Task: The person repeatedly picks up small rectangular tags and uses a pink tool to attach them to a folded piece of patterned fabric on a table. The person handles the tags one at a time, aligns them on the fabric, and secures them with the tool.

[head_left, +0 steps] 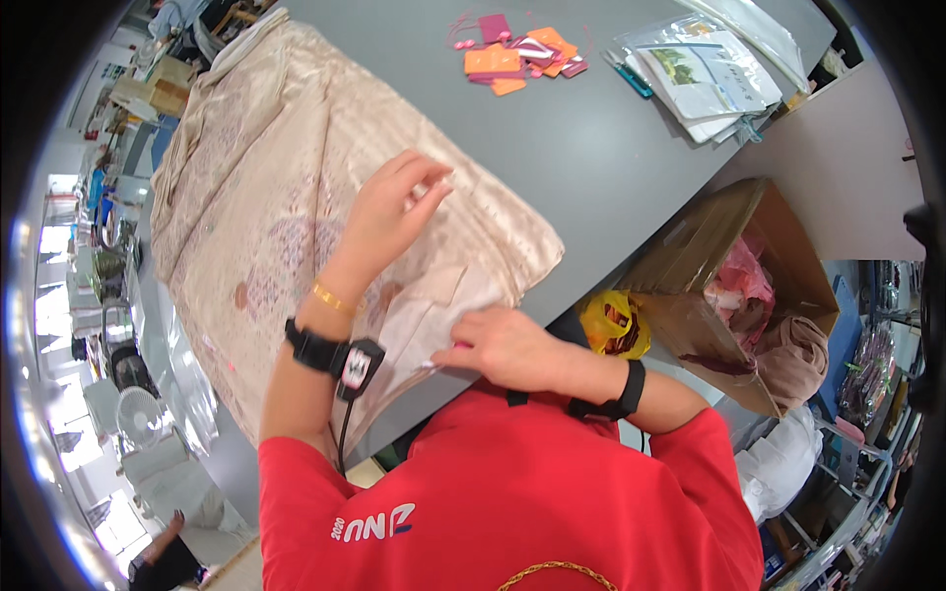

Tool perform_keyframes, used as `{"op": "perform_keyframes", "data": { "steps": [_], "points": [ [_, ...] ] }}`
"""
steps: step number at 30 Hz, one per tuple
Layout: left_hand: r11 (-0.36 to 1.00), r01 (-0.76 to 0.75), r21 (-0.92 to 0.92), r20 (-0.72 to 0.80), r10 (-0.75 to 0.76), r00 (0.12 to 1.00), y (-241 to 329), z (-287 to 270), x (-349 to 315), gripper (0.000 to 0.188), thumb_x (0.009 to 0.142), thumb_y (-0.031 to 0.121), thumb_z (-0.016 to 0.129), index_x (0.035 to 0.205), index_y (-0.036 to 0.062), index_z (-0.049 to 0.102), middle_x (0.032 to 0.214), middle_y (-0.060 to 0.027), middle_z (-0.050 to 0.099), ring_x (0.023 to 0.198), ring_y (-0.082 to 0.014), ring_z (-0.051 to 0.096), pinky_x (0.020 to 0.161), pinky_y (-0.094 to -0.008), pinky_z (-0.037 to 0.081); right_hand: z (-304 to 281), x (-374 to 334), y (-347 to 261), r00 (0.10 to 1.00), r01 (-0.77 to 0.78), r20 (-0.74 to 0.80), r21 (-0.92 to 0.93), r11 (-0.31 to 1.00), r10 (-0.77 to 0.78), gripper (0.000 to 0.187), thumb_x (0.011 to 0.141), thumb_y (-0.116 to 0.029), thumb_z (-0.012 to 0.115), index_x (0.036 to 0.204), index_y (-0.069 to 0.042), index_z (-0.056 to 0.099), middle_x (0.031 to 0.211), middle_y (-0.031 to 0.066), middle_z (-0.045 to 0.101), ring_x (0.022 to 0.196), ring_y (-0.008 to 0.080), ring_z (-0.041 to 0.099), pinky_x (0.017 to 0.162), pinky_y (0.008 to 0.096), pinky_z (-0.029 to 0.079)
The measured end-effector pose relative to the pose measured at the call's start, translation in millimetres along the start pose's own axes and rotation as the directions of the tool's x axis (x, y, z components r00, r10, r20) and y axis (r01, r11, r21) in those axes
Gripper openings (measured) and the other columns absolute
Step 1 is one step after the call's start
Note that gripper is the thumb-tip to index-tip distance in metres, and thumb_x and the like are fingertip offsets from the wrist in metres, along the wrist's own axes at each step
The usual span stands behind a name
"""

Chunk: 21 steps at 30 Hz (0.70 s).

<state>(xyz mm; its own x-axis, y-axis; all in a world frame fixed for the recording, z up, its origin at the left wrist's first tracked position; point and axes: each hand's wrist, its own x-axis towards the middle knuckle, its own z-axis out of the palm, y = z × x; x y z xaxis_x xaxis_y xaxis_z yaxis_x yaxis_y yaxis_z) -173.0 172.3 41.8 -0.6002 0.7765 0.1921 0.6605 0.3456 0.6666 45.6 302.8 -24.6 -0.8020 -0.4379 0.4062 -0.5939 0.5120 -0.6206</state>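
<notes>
A large beige satiny cloth (266, 167) with a floral pattern lies folded on the grey table. At its near right corner, a pale underside flap (434, 313) is turned up. My right hand (507, 347) is closed on the edge of this flap, thumb and fingers bent together, with a small pink spot by the fingertips. Above the middle of the cloth, my left hand (394, 209) is raised, its fingers curled toward the thumb in a pinch. Whatever sits between those fingertips is too small to make out.
Orange and maroon tags (493, 61) with pink strings lie in a pile at the far side. Plastic-sleeved papers (702, 79) and a teal cutter (631, 77) are at far right. Beside the table stand a cardboard box (690, 266) of cloth and a yellow bag (613, 323).
</notes>
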Motion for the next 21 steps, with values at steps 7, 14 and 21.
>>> {"op": "perform_keyframes", "data": {
  "steps": [7,14,21],
  "points": [
    [0.905,-0.262,0.336,-0.241,0.351,0.905,-65.1,62.6,180.6,0.049,0.094,0.017,0.081,0.138,0.0022,0.067,0.119,-0.0140,0.072,0.123,-0.0367,0.063,0.108,-0.0459,0.053,3.3,2.1,6.8,0.999,-0.021,0.027,0.097,0.995,0.019,0.023,0.090,-0.015,0.068,0.111,-0.015,0.077,0.089,0.0063,0.062,0.088,0.0265,0.068,0.072,0.0414,0.058],
    [0.883,-0.201,0.425,-0.008,0.225,0.974,-87.2,56.5,206.9,0.036,0.092,0.019,0.083,0.124,0.0037,0.076,0.117,-0.0143,0.073,0.116,-0.0345,0.066,0.101,-0.0447,0.055,-1.1,5.1,12.1,1.000,-0.018,0.026,0.169,0.986,0.014,0.022,0.093,-0.016,0.068,0.112,-0.014,0.079,0.093,0.0047,0.063,0.091,0.0248,0.068,0.078,0.0388,0.060],
    [0.861,-0.214,0.461,-0.132,0.305,0.943,-38.6,-3.2,116.0,0.009,0.095,0.009,0.074,0.091,0.0018,0.071,0.091,-0.0111,0.067,0.087,-0.0350,0.068,0.076,-0.0456,0.057,-2.0,5.6,11.3,0.996,-0.059,0.080,0.158,0.986,0.047,0.028,0.091,-0.018,0.068,0.117,-0.014,0.079,0.096,0.0059,0.067,0.095,0.0264,0.070,0.080,0.0405,0.060]
  ]
}}
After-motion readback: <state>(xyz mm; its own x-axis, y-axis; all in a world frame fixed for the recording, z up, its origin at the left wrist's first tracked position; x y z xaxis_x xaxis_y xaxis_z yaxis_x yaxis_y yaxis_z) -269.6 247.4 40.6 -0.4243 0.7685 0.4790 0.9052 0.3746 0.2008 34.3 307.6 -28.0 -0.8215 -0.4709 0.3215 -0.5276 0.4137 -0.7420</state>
